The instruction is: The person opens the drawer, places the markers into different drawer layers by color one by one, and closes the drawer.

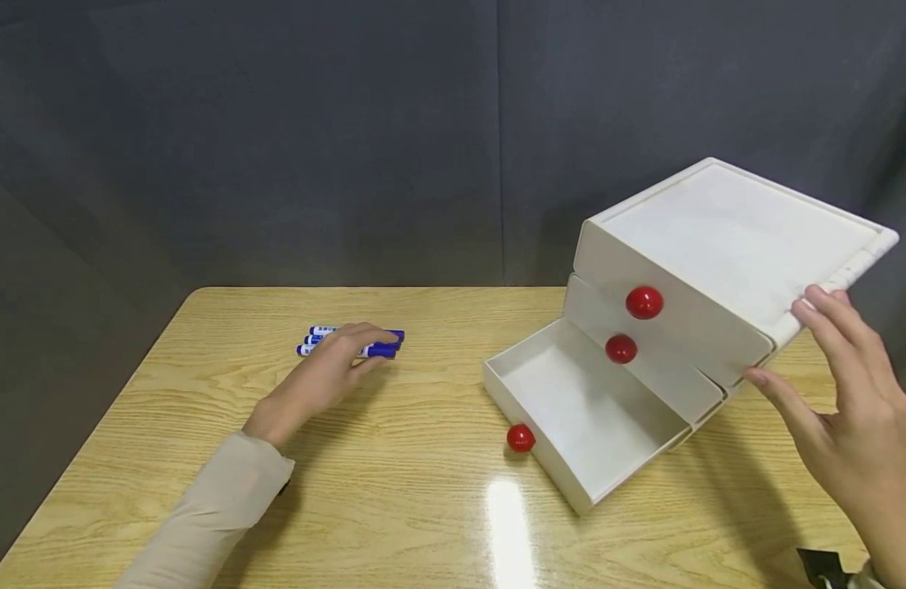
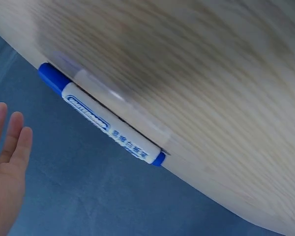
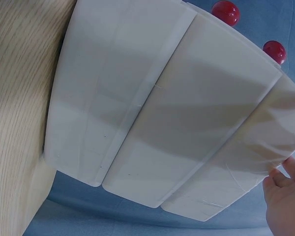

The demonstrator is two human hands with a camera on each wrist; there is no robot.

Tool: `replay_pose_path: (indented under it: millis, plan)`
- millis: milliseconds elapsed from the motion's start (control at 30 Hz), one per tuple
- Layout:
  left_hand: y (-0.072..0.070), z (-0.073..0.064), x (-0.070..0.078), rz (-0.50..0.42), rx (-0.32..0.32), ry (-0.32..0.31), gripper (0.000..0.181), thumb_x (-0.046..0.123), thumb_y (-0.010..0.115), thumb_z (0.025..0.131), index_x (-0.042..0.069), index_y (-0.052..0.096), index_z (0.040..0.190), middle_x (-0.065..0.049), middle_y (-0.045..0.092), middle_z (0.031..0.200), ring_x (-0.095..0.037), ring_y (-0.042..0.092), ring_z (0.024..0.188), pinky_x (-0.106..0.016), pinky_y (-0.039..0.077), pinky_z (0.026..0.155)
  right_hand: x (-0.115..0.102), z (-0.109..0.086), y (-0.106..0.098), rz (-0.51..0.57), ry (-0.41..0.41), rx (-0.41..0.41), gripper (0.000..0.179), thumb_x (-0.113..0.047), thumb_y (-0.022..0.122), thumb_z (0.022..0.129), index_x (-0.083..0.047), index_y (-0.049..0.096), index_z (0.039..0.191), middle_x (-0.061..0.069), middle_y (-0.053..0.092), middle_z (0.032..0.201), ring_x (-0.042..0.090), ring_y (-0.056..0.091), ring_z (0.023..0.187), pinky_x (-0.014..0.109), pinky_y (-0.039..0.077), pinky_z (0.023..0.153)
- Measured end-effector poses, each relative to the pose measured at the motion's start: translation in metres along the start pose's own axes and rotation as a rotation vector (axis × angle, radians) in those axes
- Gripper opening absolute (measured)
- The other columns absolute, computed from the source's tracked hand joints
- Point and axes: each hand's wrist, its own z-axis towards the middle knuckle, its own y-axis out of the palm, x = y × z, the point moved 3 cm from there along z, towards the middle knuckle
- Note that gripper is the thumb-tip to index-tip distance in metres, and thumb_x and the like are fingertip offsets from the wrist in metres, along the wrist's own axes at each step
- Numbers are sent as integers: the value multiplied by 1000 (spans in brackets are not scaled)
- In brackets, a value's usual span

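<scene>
On the left of the table, three blue-capped whiteboard markers (image 1: 306,350) lie side by side. My left hand (image 1: 328,368) is over them with fingers extended, hiding their middles; in the left wrist view, a gap shows between the hand (image 2: 7,167) and the nearest marker (image 2: 110,123). A white drawer unit (image 1: 747,229) with red round knobs stands at the right. Its bottom drawer (image 1: 571,425) is pulled out, and no items show inside. The upper two drawers are in. My right hand (image 1: 858,401) touches the unit's upper near corner with its fingertips and thumb.
The wooden table (image 1: 394,491) has its far edge beside a dark grey curtain (image 1: 350,147). The pulled-out drawer's red knob (image 1: 521,438) sticks out toward the table's middle.
</scene>
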Motion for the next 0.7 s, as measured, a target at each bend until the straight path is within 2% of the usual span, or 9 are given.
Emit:
replay_pose_path:
  millis: [167,467,700]
  plan:
    - [-2,-4,-9,18,13,1,37,6,67,94,6,63,130,-13,64,132,-32,58,126,-48,49,105,0,0,-1,-5,-3,-9,77,-56,55,93,14,57,125,36,54,132,35,44,141,27,30,121]
    - [-6,-10,-21,29,28,-40,38,11,67,94,5,62,131,-17,62,134,-37,56,127,-58,40,110,0,1,-1,-6,-4,-13,77,-56,55,94,13,57,126,36,54,132,35,43,141,28,30,121]
    - [-6,-13,-28,11,27,-52,38,9,66,95,5,62,132,-17,60,137,-37,56,128,-55,45,107,0,0,0,-3,-3,-18,77,-56,55,93,13,57,126,36,54,133,34,43,142,27,30,121]
